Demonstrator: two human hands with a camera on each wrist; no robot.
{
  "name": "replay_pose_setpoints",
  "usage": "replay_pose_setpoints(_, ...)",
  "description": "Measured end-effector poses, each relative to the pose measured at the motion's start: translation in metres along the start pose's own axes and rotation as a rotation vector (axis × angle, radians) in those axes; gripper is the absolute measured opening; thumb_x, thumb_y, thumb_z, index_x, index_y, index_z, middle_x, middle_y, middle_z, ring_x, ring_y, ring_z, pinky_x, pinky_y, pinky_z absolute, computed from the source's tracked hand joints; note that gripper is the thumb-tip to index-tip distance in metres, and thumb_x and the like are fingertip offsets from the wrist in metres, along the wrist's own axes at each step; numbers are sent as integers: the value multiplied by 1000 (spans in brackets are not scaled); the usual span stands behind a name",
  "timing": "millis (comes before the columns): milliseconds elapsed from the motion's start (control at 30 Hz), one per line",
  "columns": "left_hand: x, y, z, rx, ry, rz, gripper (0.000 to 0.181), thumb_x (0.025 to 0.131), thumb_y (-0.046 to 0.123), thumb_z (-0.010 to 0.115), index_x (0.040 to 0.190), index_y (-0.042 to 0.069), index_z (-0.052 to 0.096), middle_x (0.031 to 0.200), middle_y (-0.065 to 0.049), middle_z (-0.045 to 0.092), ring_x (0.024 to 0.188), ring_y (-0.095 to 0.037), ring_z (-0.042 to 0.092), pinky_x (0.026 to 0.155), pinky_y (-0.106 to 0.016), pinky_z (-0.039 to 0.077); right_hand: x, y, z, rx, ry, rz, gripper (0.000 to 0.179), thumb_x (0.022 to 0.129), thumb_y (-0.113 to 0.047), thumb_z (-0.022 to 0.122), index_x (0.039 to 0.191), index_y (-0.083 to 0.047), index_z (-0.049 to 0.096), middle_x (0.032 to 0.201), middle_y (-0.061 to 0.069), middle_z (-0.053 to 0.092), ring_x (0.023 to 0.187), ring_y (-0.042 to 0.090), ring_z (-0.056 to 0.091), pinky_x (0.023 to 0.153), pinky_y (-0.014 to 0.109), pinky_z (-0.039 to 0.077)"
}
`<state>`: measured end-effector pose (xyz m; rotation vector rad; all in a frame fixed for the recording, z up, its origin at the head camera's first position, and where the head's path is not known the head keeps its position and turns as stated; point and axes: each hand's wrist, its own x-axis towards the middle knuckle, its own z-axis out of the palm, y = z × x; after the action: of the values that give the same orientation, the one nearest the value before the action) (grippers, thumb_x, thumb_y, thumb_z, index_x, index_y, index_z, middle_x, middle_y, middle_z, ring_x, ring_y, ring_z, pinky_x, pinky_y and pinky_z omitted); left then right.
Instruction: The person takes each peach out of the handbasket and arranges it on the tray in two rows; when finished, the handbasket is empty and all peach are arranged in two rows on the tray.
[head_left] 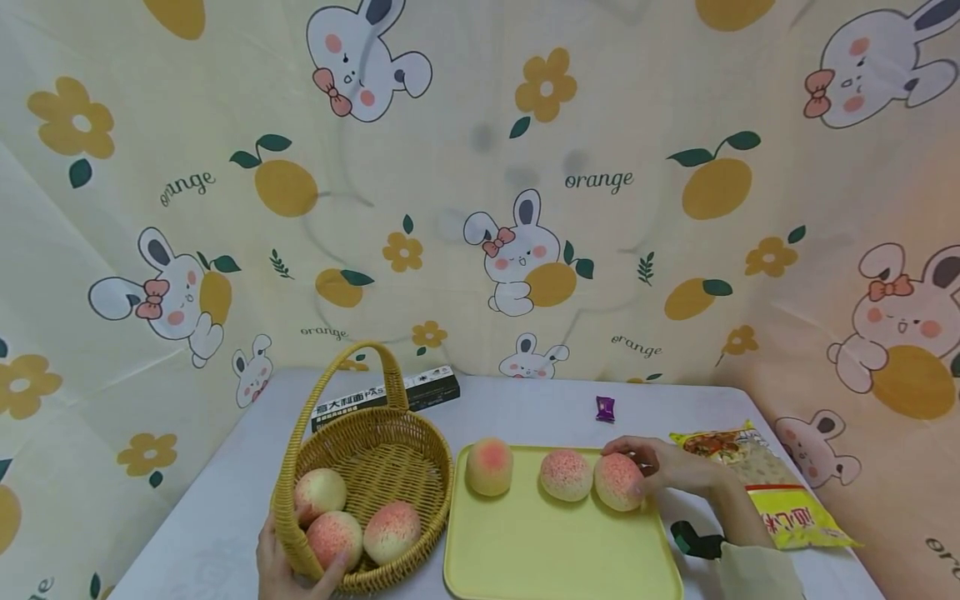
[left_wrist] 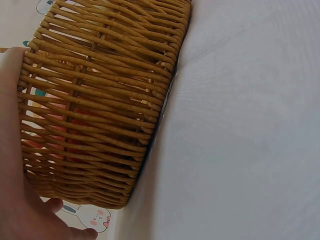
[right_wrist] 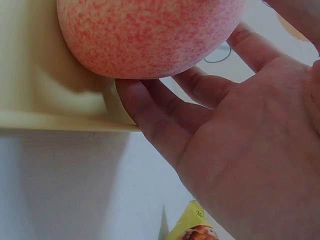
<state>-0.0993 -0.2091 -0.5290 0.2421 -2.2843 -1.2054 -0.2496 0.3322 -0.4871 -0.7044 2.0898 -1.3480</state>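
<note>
My left hand (head_left: 277, 567) grips the near left side of a brown wicker basket (head_left: 390, 471), its thumb at the front rim. The left wrist view shows the basket's woven wall (left_wrist: 95, 105) close beside that hand. Inside the basket lie three pinkish peaches, one of them a paler peach (head_left: 320, 490). My right hand (head_left: 675, 467) holds a speckled pink peach (head_left: 618, 483) at the far right corner of a yellow tray (head_left: 555, 558). In the right wrist view, fingers (right_wrist: 155, 120) curl around the underside of this peach. Left of it on the tray are another speckled peach (head_left: 566, 476) and a yellower peach (head_left: 490, 467).
Behind the basket is a black-and-white pasta box (head_left: 431, 390). A small purple wrapped candy (head_left: 605, 408) lies beyond the tray. To the right, by my right forearm, lies a yellow food bag (head_left: 795, 517). A patterned cloth (head_left: 450, 167) hangs behind the white table.
</note>
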Motion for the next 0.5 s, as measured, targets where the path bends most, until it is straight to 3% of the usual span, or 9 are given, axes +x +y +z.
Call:
replay_pose_setpoints(200,0,-1,0,2,-4,8,69,72,11,89,131,2,56,139,-20,36,126,-39,33,84,-47,40,-1,1,-1,6,4,-11,59,88,-14,71,139,3,48,136,16,55,119,18,56,96,30,46)
replay_pose_setpoints(267,1,-1,0,10,-7,3,69,72,11,89,132,2,56,139,-19,36,126,-37,34,83,-48,41,-1,1,-1,13,4,-11,60,87,-14,71,140,4,48,136,15,56,119,18,56,97,29,46)
replay_pose_setpoints(400,2,-3,0,25,-6,-6,70,71,11,90,132,4,57,137,-15,38,124,-33,36,83,-30,39,-2,0,-1,3,8,-9,61,87,-14,71,140,5,47,136,13,57,120,18,55,98,31,45)
replay_pose_setpoints(500,1,-3,1,24,-6,-9,70,71,11,90,132,4,57,138,-16,38,124,-34,36,81,-21,36,-2,-1,0,-17,11,-10,61,87,-15,71,140,5,47,135,14,57,121,18,54,101,40,43)
